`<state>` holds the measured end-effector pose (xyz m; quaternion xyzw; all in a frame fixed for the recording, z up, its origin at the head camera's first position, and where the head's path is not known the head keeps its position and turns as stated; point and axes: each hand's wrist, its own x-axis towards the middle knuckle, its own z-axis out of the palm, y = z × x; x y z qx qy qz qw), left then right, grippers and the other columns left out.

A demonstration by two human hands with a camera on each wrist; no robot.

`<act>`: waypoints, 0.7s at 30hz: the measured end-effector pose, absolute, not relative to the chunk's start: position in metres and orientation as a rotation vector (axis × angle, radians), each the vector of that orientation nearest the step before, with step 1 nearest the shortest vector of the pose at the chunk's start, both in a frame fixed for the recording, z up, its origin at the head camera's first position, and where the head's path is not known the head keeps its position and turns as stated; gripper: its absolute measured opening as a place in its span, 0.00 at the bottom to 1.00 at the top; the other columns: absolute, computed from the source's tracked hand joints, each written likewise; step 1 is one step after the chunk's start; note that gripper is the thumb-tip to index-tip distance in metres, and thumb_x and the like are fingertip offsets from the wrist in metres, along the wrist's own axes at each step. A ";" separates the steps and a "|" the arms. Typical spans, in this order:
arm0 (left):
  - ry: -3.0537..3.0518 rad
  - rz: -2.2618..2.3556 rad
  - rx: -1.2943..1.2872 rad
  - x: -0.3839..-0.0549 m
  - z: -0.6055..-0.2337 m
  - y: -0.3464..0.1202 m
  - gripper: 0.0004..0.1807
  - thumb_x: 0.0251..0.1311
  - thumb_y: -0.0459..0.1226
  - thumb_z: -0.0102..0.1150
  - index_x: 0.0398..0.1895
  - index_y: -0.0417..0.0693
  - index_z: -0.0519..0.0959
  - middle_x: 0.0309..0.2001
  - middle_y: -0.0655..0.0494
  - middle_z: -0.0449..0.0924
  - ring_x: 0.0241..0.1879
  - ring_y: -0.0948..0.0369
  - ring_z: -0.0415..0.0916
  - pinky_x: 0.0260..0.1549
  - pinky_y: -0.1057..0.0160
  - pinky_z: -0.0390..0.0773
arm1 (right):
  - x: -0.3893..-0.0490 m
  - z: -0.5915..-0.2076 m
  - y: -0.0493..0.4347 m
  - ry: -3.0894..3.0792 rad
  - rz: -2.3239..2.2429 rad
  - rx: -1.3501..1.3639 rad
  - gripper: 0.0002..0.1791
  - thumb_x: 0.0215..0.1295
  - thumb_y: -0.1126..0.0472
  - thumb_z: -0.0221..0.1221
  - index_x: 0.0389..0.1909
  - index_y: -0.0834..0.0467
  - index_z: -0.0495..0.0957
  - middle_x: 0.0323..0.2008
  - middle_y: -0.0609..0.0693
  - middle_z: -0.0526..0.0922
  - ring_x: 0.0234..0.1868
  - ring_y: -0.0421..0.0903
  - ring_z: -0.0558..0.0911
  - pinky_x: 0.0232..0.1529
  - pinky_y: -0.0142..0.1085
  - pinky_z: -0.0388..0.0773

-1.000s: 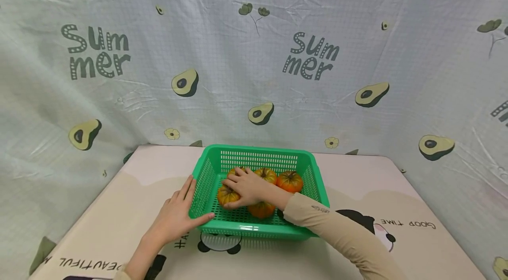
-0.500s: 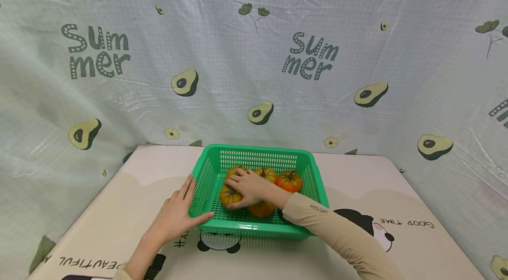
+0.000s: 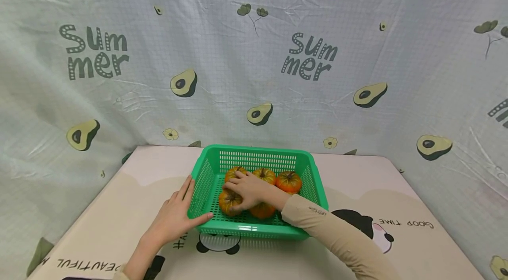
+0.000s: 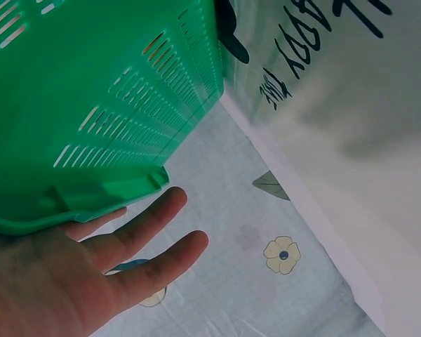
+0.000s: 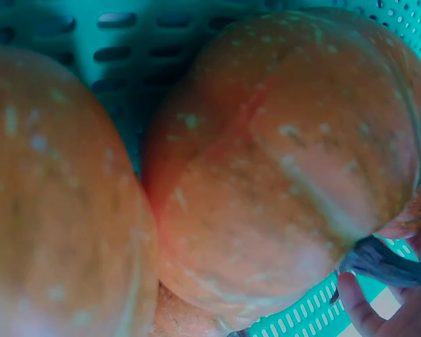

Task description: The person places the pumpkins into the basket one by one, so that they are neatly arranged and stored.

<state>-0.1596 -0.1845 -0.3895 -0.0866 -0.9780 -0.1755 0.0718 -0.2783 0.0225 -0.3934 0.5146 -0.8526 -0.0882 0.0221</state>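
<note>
A green perforated plastic basket holds several small orange-and-green ribbed pumpkins. My right hand reaches in over them and grips the front-left pumpkin, its thumb on the near side and fingers toward the far side. Behind that one sits another pumpkin; a further pumpkin lies at the right. In the right wrist view, a pumpkin fills the middle, with fingertips beside a dark stem. My left hand rests against the basket's left side, fingers straight, thumb across the front-left corner.
The basket stands on a pale table printed with pandas and lettering. Behind it and at both sides hangs a white curtain with avocado prints. A dark-edged shape shows at the bottom left.
My right hand has shifted slightly, and the front-left pumpkin has moved a little right, then toward me. The pumpkin behind it shows more. My left hand stays put.
</note>
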 end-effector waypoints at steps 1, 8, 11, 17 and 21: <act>-2.941 -0.526 -0.261 -0.160 -0.390 -0.184 0.55 0.48 0.66 0.49 0.68 0.37 0.45 0.70 0.41 0.41 0.57 0.36 0.60 0.45 0.38 0.65 | -0.278 -0.394 0.023 -2.639 -0.276 1.592 0.33 0.55 0.36 0.51 0.60 0.46 0.63 0.57 0.41 0.69 0.55 0.44 0.66 0.57 0.45 0.66; -2.938 -0.529 -0.260 -0.160 -0.390 -0.184 0.55 0.48 0.66 0.48 0.69 0.37 0.44 0.70 0.42 0.41 0.58 0.37 0.60 0.46 0.38 0.65 | -0.279 -0.395 0.023 -2.599 -0.294 1.586 0.32 0.55 0.35 0.50 0.58 0.45 0.65 0.55 0.45 0.68 0.55 0.44 0.65 0.55 0.44 0.67; -2.940 -0.531 -0.257 -0.159 -0.390 -0.184 0.55 0.48 0.66 0.49 0.69 0.37 0.44 0.70 0.42 0.41 0.58 0.37 0.60 0.46 0.38 0.65 | -0.279 -0.394 0.022 -2.590 -0.302 1.585 0.31 0.55 0.35 0.49 0.58 0.45 0.66 0.53 0.47 0.67 0.54 0.45 0.65 0.53 0.42 0.68; -2.943 -0.528 -0.255 -0.160 -0.389 -0.184 0.55 0.48 0.65 0.49 0.68 0.36 0.45 0.70 0.41 0.41 0.57 0.36 0.60 0.46 0.38 0.65 | -0.279 -0.393 0.023 -2.582 -0.332 1.588 0.31 0.57 0.35 0.47 0.59 0.45 0.67 0.53 0.47 0.68 0.54 0.45 0.66 0.53 0.42 0.69; -2.944 -0.529 -0.252 -0.160 -0.389 -0.184 0.56 0.48 0.66 0.49 0.68 0.36 0.45 0.70 0.41 0.41 0.58 0.36 0.60 0.46 0.37 0.65 | -0.280 -0.392 0.024 -2.614 -0.300 1.609 0.31 0.58 0.36 0.48 0.60 0.45 0.65 0.57 0.45 0.69 0.59 0.48 0.65 0.57 0.45 0.67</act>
